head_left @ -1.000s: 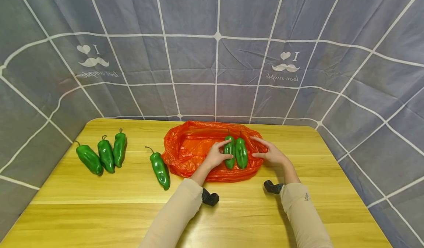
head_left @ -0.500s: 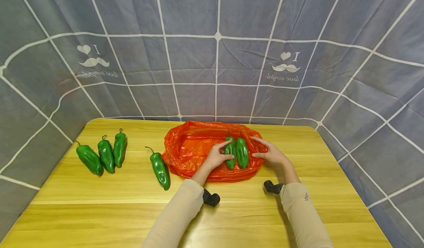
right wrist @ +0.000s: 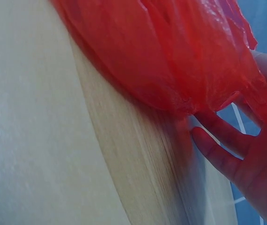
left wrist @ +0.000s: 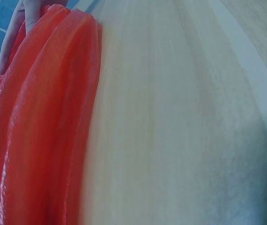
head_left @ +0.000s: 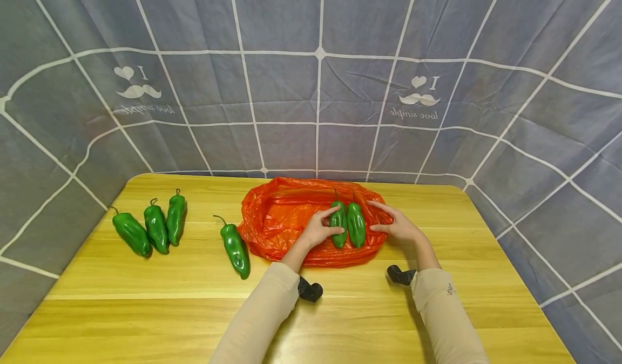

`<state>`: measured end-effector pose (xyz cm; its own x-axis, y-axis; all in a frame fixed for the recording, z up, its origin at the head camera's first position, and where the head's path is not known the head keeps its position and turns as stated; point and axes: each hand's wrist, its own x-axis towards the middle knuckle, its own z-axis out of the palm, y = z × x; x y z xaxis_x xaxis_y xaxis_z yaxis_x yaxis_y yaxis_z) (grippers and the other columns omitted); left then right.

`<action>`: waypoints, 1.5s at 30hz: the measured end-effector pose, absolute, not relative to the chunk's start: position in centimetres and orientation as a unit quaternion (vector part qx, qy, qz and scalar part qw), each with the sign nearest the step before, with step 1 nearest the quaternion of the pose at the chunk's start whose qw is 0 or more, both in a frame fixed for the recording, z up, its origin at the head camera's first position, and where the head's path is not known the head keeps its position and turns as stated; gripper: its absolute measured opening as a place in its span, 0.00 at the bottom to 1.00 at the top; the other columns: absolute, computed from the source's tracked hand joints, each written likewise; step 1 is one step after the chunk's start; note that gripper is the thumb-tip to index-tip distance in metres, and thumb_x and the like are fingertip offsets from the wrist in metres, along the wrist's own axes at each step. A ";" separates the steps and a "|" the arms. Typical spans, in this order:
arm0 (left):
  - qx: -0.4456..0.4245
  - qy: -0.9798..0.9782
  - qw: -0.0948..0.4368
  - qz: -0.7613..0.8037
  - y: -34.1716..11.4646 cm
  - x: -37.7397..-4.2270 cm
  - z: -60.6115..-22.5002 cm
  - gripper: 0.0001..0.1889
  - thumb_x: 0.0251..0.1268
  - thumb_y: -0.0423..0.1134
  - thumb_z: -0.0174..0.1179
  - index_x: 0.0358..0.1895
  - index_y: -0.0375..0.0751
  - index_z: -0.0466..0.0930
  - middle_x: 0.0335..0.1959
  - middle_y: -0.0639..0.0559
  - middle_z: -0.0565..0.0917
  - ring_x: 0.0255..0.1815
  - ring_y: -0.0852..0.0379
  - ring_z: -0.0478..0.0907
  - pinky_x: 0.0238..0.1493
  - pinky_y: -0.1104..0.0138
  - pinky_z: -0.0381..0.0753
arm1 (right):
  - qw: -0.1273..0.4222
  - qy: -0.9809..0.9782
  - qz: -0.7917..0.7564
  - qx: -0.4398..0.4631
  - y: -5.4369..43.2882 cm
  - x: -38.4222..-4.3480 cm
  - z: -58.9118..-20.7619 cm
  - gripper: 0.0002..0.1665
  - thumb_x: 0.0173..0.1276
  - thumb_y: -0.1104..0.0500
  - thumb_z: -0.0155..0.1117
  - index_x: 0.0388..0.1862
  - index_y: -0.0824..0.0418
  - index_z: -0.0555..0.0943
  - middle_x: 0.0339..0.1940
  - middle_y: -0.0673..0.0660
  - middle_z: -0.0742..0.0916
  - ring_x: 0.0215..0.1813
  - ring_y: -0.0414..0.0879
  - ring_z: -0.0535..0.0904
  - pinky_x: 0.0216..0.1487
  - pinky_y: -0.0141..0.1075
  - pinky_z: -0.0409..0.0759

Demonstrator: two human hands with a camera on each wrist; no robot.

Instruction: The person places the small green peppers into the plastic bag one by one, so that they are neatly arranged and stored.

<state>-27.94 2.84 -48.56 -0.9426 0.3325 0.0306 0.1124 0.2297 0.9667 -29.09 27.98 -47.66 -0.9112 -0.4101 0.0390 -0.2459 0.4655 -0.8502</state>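
Note:
A red plastic bag (head_left: 286,218) lies spread with its mouth wide on the table, two green peppers side by side inside it. My left hand (head_left: 316,229) pinches the left pepper (head_left: 338,237) in the bag between thumb and fingers. Beside it, the right pepper (head_left: 356,226) lies nearly touching. At the bag's right rim is my right hand (head_left: 405,228), holding the plastic with index finger and thumb over the inside; the right wrist view has other fingers (right wrist: 218,147) under the bag's outside. The left wrist view mostly gives the bag's outer wall (left wrist: 44,117).
One green pepper (head_left: 235,249) lies just left of the bag. Farther left, three more peppers sit close together, the middle pepper (head_left: 156,226) between two others. A grey curtain (head_left: 282,88) with white lines stands behind the wooden table (head_left: 350,326).
The two peppers in the bag have shifted very slightly to the right, and my left hand a touch with them. My right hand has stayed in place.

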 end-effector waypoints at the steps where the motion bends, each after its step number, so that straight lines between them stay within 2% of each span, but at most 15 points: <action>1: 0.143 0.781 0.090 0.601 2.8 -28.0 -48.6 0.32 0.52 0.31 0.65 0.64 0.40 0.68 0.42 0.40 0.75 0.27 0.59 0.68 0.24 0.73 0.66 | 0.086 0.851 -0.480 -0.194 28.0 -29.1 -47.7 0.40 0.57 0.60 0.67 0.68 0.55 0.64 0.68 0.64 0.65 0.68 0.62 0.57 0.65 0.56 0.53; 4: 0.143 0.787 0.090 0.594 2.8 -27.9 -48.6 0.32 0.53 0.31 0.65 0.64 0.40 0.67 0.45 0.39 0.73 0.27 0.59 0.67 0.23 0.73 0.66 | 0.086 0.852 -0.480 -0.193 28.0 -29.1 -47.6 0.39 0.57 0.60 0.67 0.68 0.55 0.63 0.68 0.64 0.65 0.68 0.62 0.56 0.65 0.56 0.53; 10: 0.144 0.794 0.094 0.583 2.8 -27.8 -48.5 0.32 0.55 0.33 0.64 0.65 0.40 0.65 0.57 0.34 0.66 0.35 0.55 0.72 0.28 0.72 0.70 | 0.085 0.857 -0.473 -0.186 27.9 -28.9 -47.5 0.40 0.57 0.58 0.67 0.68 0.54 0.64 0.69 0.64 0.64 0.69 0.63 0.54 0.65 0.58 0.50; 15: 0.150 0.794 0.086 0.583 2.9 -27.7 -48.4 0.33 0.54 0.33 0.65 0.66 0.39 0.64 0.56 0.32 0.66 0.39 0.48 0.75 0.33 0.70 0.74 | 0.088 0.857 -0.475 -0.181 27.9 -28.9 -47.5 0.40 0.57 0.58 0.67 0.68 0.53 0.64 0.69 0.63 0.63 0.69 0.63 0.53 0.65 0.58 0.49; 19: 0.142 0.795 0.082 0.584 2.7 -27.5 -48.2 0.34 0.53 0.33 0.65 0.66 0.41 0.64 0.57 0.32 0.65 0.40 0.46 0.74 0.30 0.68 0.76 | 0.089 0.856 -0.475 -0.182 27.9 -28.9 -47.5 0.40 0.57 0.58 0.67 0.68 0.53 0.64 0.69 0.63 0.63 0.69 0.62 0.53 0.66 0.58 0.49; 23: 0.138 0.789 0.082 0.594 2.3 -26.8 -47.3 0.35 0.53 0.32 0.65 0.66 0.40 0.63 0.57 0.30 0.63 0.43 0.44 0.73 0.28 0.64 0.78 | 0.097 0.856 -0.476 -0.178 27.3 -28.0 -46.0 0.39 0.58 0.62 0.66 0.68 0.59 0.62 0.69 0.66 0.62 0.69 0.65 0.52 0.65 0.59 0.49; 28: 0.153 0.797 0.064 0.581 1.7 -26.4 -46.5 0.35 0.53 0.34 0.65 0.67 0.40 0.62 0.60 0.32 0.62 0.49 0.39 0.68 0.40 0.58 0.76 | 0.108 0.856 -0.476 -0.169 26.7 -27.1 -44.5 0.39 0.59 0.65 0.64 0.69 0.62 0.61 0.69 0.69 0.61 0.69 0.66 0.51 0.65 0.59 0.49; 29: 0.155 0.802 0.058 0.574 1.6 -26.6 -46.9 0.36 0.53 0.36 0.66 0.67 0.42 0.62 0.61 0.34 0.62 0.50 0.41 0.68 0.41 0.61 0.74 | 0.109 0.856 -0.476 -0.169 26.7 -27.1 -44.4 0.39 0.59 0.65 0.64 0.69 0.62 0.61 0.69 0.69 0.61 0.69 0.66 0.51 0.65 0.59 0.49; 32: 0.165 0.794 0.054 0.582 1.1 -26.2 -46.5 0.36 0.54 0.35 0.65 0.67 0.42 0.61 0.63 0.34 0.60 0.42 0.38 0.72 0.39 0.61 0.76 | 0.109 0.854 -0.480 -0.170 26.7 -27.2 -44.5 0.39 0.59 0.65 0.64 0.68 0.62 0.61 0.69 0.69 0.61 0.69 0.66 0.51 0.65 0.59 0.48; 35: 0.175 0.786 0.046 0.592 0.5 -25.8 -46.2 0.36 0.53 0.35 0.66 0.67 0.43 0.62 0.63 0.34 0.59 0.39 0.38 0.74 0.36 0.64 0.78 | 0.107 0.849 -0.488 -0.173 27.0 -27.6 -45.2 0.39 0.58 0.64 0.65 0.68 0.60 0.62 0.69 0.68 0.61 0.69 0.66 0.51 0.65 0.59 0.47; 41: 0.204 0.773 0.015 0.600 -0.7 -24.6 -45.7 0.34 0.52 0.33 0.66 0.66 0.44 0.64 0.60 0.34 0.64 0.55 0.37 0.67 0.47 0.54 0.76 | 0.098 0.854 -0.480 -0.177 27.8 -28.7 -47.2 0.40 0.58 0.59 0.67 0.69 0.54 0.63 0.69 0.64 0.62 0.70 0.63 0.52 0.66 0.57 0.48; 45: 0.210 0.759 0.002 0.616 -1.5 -23.2 -44.5 0.34 0.52 0.30 0.66 0.65 0.40 0.64 0.61 0.36 0.64 0.56 0.36 0.67 0.51 0.49 0.73 | 0.093 0.851 -0.484 -0.183 28.1 -29.0 -47.5 0.40 0.57 0.59 0.67 0.68 0.55 0.63 0.69 0.65 0.63 0.69 0.63 0.52 0.66 0.58 0.48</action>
<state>-23.17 -1.47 -44.51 -0.9117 0.3213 0.2560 0.3167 0.1528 0.9361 -29.05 28.13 -47.51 -0.9156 -0.4017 0.0183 -0.2213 0.4652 -0.8571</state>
